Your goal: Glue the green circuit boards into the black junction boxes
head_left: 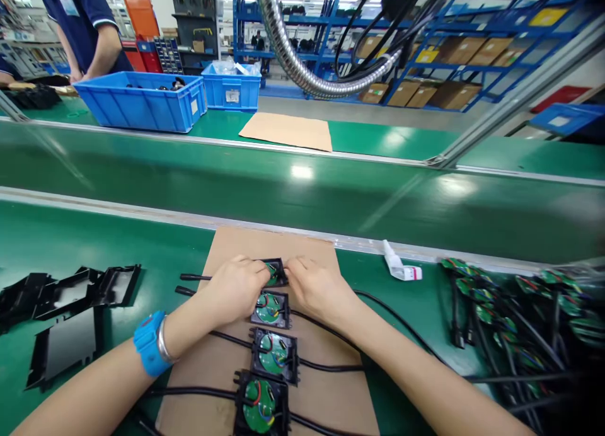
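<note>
A row of open black plastic housings runs down a cardboard sheet (312, 244), each holding a round green circuit board with thin coloured wires. At the far end, my left hand (239, 286) grips the left side of the farthest housing (278, 273), its fingers bent over the edge. My right hand (317, 289) pinches the same housing at its right side; its fingertips partly cover that edge. Closer to me lie a second housing (270, 309), a third housing (274, 354) and the nearest housing (261, 403). Black cables (198, 392) leave them on both sides.
Empty black housings (66, 344) lie at left. At right are a white glue bottle (401, 264) and a pile of cabled circuit boards (515, 316). Beyond the ledge stand blue bins (142, 108) and another person (89, 33). A metal flexible hose (293, 64) hangs overhead.
</note>
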Available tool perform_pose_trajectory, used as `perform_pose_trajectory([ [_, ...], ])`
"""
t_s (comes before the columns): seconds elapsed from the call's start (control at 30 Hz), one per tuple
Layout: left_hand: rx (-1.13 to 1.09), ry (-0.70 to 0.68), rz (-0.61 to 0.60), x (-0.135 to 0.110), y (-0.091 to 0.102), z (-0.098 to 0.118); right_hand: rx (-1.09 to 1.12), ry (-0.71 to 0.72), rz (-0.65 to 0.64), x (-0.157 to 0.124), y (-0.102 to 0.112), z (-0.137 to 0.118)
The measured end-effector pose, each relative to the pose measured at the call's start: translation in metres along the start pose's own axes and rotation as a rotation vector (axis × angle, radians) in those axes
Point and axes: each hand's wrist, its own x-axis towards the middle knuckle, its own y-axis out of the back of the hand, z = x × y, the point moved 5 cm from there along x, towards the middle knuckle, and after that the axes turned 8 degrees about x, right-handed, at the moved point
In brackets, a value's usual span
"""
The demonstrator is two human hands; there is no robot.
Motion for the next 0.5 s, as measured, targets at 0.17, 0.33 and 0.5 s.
perform_pose_trajectory([
  [0.17,0.004,-0.005,0.023,-0.001,-0.003,0.002,0.012,-0.051,-0.007,0.006,0.0,0.009],
  [0.33,-0.002,0.002,0.049,-0.005,-0.006,0.002,0.0,0.009,-0.067,0.015,0.003,0.011],
  [0.5,-0.019,-0.019,0.038,-0.001,-0.01,0.005,-0.047,0.065,-0.083,0.015,-0.009,0.014],
])
